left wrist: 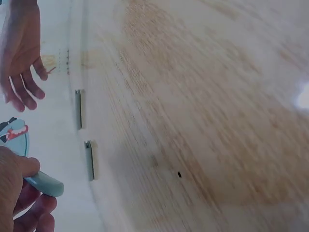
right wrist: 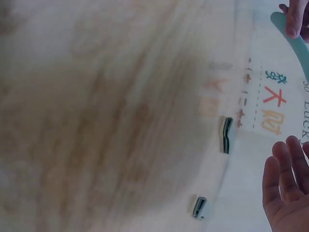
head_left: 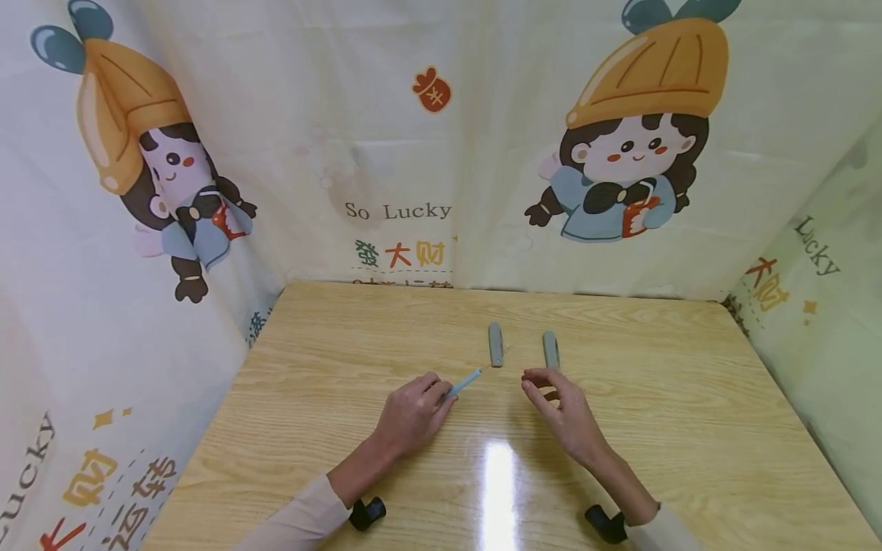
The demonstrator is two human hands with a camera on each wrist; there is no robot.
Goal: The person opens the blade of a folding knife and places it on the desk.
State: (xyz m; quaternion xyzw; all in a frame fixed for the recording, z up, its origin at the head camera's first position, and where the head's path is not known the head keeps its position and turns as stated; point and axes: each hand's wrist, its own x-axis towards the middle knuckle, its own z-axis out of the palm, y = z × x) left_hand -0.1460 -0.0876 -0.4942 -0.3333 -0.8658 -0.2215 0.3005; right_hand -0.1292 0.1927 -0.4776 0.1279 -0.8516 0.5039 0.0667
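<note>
My left hand (head_left: 413, 413) pinches a slim, light-blue, stick-like piece (head_left: 465, 381) between thumb and fingers, its free end pointing away and to the right. In the left wrist view this piece (left wrist: 47, 184) has a smooth, rounded end; in the right wrist view it (right wrist: 298, 53) looks gently curved. My right hand (head_left: 568, 417) holds nothing, its fingers loosely bent, close in front of the right one of two narrow grey pieces. Both the left grey piece (head_left: 495, 344) and the right grey piece (head_left: 550, 350) lie on the table, with a dark slot along the side.
A wood-grain table (head_left: 331, 337) spreads under both hands, with a bright light reflection near its front. Printed cloth (head_left: 496, 153) with cartoon figures and lettering hangs behind and at both sides. Black devices (head_left: 367, 514) sit by the wrists. A tiny dark speck (left wrist: 179, 174) lies on the tabletop.
</note>
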